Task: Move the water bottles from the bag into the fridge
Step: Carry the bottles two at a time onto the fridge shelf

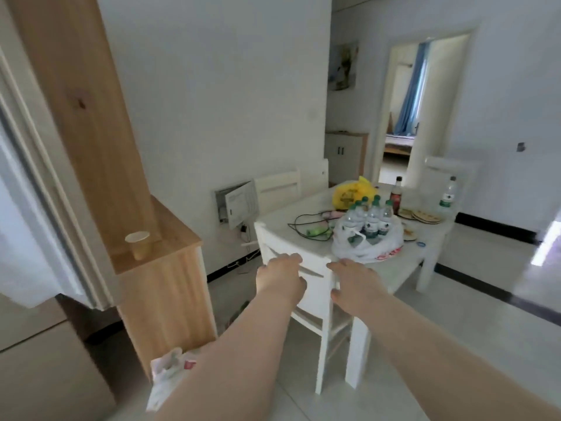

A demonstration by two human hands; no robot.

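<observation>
Both arms stretch forward with nothing in them: the left hand (280, 276) and right hand (352, 284) hang loose-fingered over the back of a white chair (315, 270). Just past it, the water bottles (372, 220) stand upright, green caps showing, inside a white plastic bag (368, 246) on the table (279, 221).

Water bottles (372, 221) in white bag (364, 250): about five
Lone water bottle (448, 194): one
Dark bottle (396, 194): one
Paper cup (139, 244): one
Yellow bag (349, 194): one
</observation>
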